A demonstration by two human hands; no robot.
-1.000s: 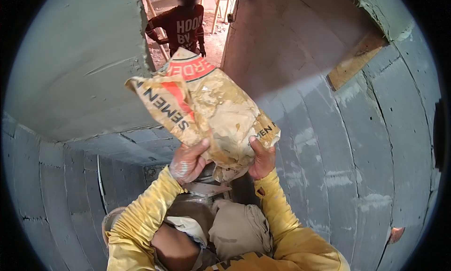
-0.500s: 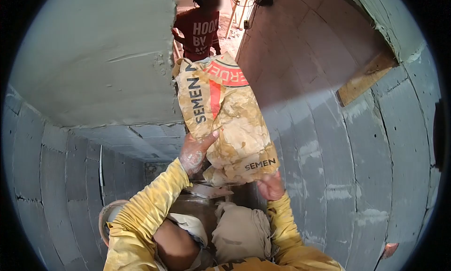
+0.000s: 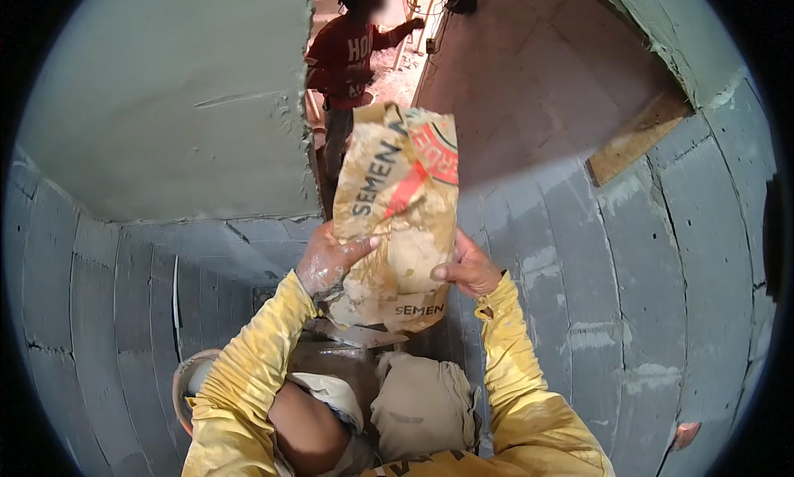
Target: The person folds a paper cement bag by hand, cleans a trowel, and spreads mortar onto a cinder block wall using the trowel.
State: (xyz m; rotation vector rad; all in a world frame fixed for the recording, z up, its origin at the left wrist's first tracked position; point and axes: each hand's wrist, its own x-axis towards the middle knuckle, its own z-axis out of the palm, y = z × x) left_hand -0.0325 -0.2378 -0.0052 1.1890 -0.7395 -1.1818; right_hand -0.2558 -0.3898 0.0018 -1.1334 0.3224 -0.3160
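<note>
A crumpled brown paper cement bag [image 3: 405, 221], printed "SEMEN" with a red emblem, is held up in front of me between both hands. My left hand [image 3: 327, 260], smeared with pale residue, grips its left edge with the thumb across the front. On the opposite edge, my right hand [image 3: 470, 266] pinches the paper, thumb in front and fingers behind. The bag is stained and wrinkled, and its bottom hangs over a pale, flat piece [image 3: 356, 335] above my knees.
Grey block walls [image 3: 571, 295] close in on the right and left, with a plastered wall [image 3: 174, 105] at upper left. A wooden piece [image 3: 641, 142] juts from the right wall. A bucket [image 3: 184, 386] stands by my left leg. Another person [image 3: 347, 64] is in the opening ahead.
My right hand has moved up from the bag's bottom corner to its right edge. The bag has turned and looks narrower. The other person has stretched an arm out to the right.
</note>
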